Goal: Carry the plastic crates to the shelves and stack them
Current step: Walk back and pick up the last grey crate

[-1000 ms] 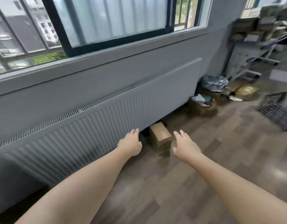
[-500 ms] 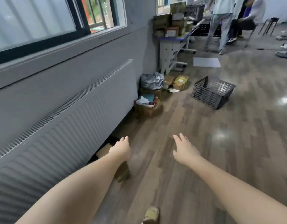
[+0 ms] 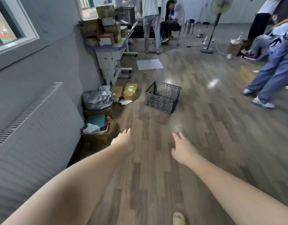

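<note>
An empty grey plastic crate (image 3: 162, 96) with lattice walls stands on the wooden floor ahead of me, some way off. My left hand (image 3: 123, 142) and my right hand (image 3: 183, 149) are stretched forward at about waist height, fingers straight and relaxed, holding nothing. Both hands are well short of the crate. A second dark crate (image 3: 125, 13) sits high on the stack at the desk in the back. No shelves show in this view.
A radiator (image 3: 34, 127) runs along the left wall. Cardboard boxes (image 3: 97, 132) and a silver bag (image 3: 97, 98) lie by the wall. A desk (image 3: 110, 54) piled with boxes stands behind. People stand at the back and right (image 3: 273, 73). A fan (image 3: 211, 26) stands far right.
The view has swung right, away from the radiator and window, bringing the grey crate toward the centre and closer. Both hands stay open and held forward.
</note>
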